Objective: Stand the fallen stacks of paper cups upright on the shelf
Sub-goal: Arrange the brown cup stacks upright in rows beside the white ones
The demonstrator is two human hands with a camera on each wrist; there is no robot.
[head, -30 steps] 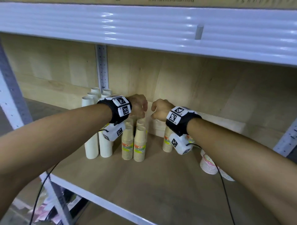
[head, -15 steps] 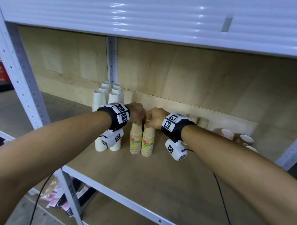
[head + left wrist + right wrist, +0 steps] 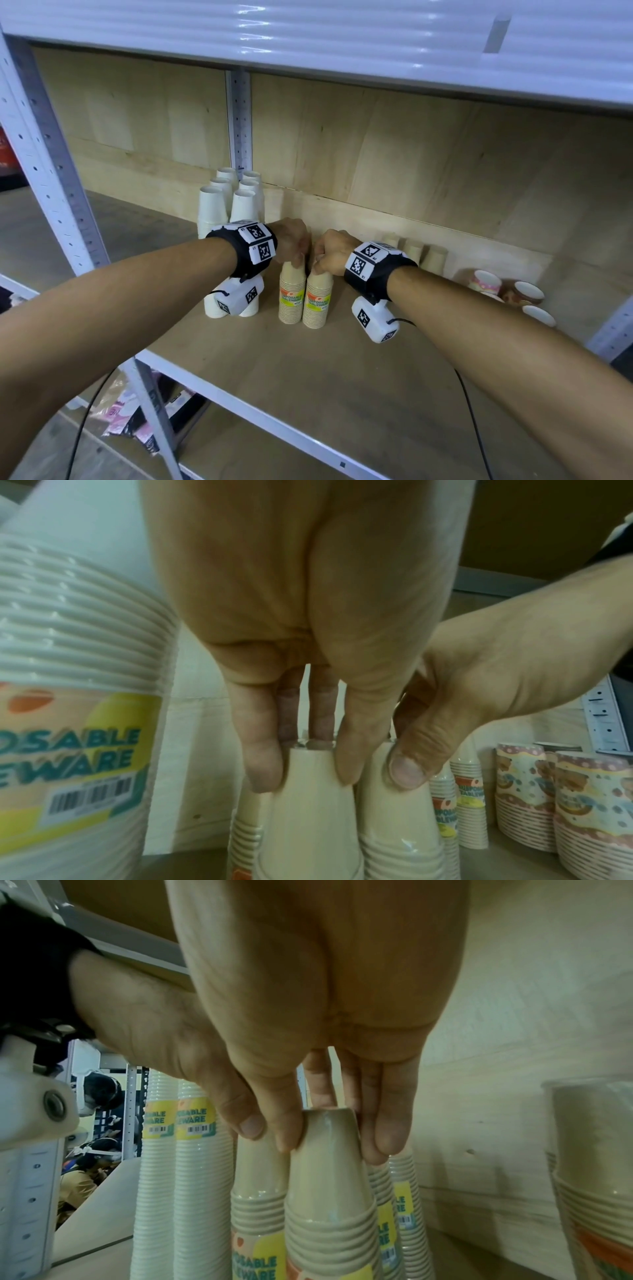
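left hand (image 3: 291,236): pinching top of left tan cup stack (image 3: 291,296), standing upright mid-shelf (image 3: 274,370)
right hand (image 3: 334,251): gripping top of right tan cup stack (image 3: 318,301), touching its neighbour
white cup stacks (image 3: 219,209): standing toward back-left
patterned cup stacks (image 3: 484,282): lying toward right edge

tan cup stacks (image 3: 305,298), centre: beige, yellow-green label with orange patch and teal lettering | white cup stacks (image 3: 226,212), left of centre: plain white | patterned cups (image 3: 484,281), right edge: cream with pink dots | wristbands (image 3: 255,251): black with black-and-white square codes | shelf (image 3: 308,370): pale wood, white-grey metal frame
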